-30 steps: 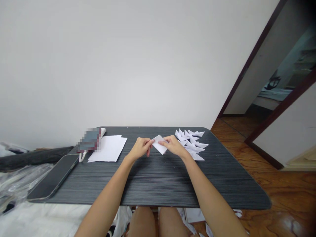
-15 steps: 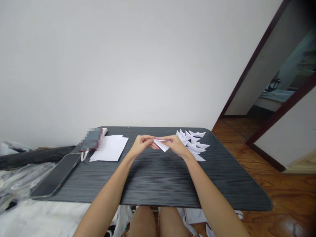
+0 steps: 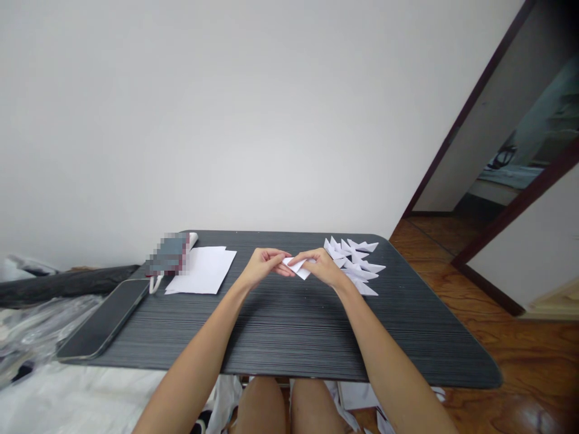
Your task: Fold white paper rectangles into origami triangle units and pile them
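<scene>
A small piece of folded white paper (image 3: 300, 269) is held above the middle of the dark table. My left hand (image 3: 266, 265) pinches its left side between thumb and fingers. On the other side, my right hand (image 3: 318, 263) grips the paper, its fingers lying over the upper fold. The fingers partly cover the paper, so its full shape is hidden. Close beside my right hand lies a cluster of folded white paper pieces (image 3: 362, 272) with pointed ends. To the left of my left hand rest flat white paper sheets (image 3: 205, 271).
A phone (image 3: 106, 319) lies at the left edge of the dark table (image 3: 289, 337). A pixelated dark object (image 3: 167, 253) with a white strap overlaps the sheets. Behind the table stands a white wall (image 3: 280, 120). More white paper (image 3: 359, 396) shows below the front edge.
My right fingers have shifted on the folded paper, and more of its upper face shows now. My left hand stays on its left side.
</scene>
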`<action>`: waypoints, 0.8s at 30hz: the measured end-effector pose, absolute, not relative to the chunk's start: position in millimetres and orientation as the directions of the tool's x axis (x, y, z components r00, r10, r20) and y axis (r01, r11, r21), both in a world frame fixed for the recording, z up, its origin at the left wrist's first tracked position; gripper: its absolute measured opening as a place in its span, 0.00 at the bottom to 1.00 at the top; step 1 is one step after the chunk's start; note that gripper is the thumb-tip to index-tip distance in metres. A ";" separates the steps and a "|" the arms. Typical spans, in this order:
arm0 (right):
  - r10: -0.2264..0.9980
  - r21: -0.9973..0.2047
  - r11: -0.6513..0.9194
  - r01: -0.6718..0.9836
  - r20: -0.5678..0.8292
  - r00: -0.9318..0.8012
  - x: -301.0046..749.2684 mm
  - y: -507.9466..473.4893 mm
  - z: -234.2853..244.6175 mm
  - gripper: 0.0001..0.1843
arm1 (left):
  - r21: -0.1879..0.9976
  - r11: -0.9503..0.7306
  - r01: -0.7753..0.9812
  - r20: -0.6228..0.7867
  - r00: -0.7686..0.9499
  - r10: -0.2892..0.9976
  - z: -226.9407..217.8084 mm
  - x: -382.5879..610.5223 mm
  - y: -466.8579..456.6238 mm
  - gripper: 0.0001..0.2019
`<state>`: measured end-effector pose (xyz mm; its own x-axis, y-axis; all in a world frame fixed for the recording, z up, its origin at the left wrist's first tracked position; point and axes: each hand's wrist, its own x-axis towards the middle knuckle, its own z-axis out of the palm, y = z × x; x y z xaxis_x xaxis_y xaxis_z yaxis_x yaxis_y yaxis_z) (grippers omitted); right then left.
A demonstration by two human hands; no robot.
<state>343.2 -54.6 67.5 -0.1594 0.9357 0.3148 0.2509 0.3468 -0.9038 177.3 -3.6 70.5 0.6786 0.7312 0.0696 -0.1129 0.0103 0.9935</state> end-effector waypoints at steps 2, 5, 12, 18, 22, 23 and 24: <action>0.930 -0.898 0.361 0.253 0.324 -0.175 342.2 -56.0 69.5 0.12 | 0.995 -0.002 -0.102 0.071 0.680 0.730 70.1 178.2 -4.5 0.18; 0.929 -0.888 0.362 0.282 0.318 -0.190 343.3 -57.9 72.9 0.13 | 0.996 -0.027 -0.085 0.078 0.679 0.730 70.3 179.0 -5.7 0.17; 0.945 -0.907 0.321 0.272 0.287 -0.156 350.1 -57.7 73.2 0.18 | 0.960 -0.279 0.001 0.219 0.618 0.755 65.8 180.2 -8.0 0.16; 0.916 -0.776 0.398 0.489 0.362 -0.171 347.2 -53.3 64.6 0.11 | 0.842 -0.531 0.099 0.371 0.608 0.702 61.2 180.9 -8.8 0.14; 0.893 -0.716 0.440 0.542 0.414 -0.178 346.3 -53.5 63.4 0.11 | 0.835 -0.539 0.107 0.349 0.655 0.671 62.2 180.4 -9.3 0.14; 0.888 -0.707 0.449 0.546 0.421 -0.185 345.6 -53.7 63.3 0.12 | 0.838 -0.536 0.107 0.332 0.678 0.656 62.1 180.4 -9.4 0.14; 0.884 -0.700 0.457 0.549 0.426 -0.192 344.7 -54.0 63.2 0.12 | 0.842 -0.528 0.107 0.312 0.701 0.641 61.7 180.5 -9.5 0.14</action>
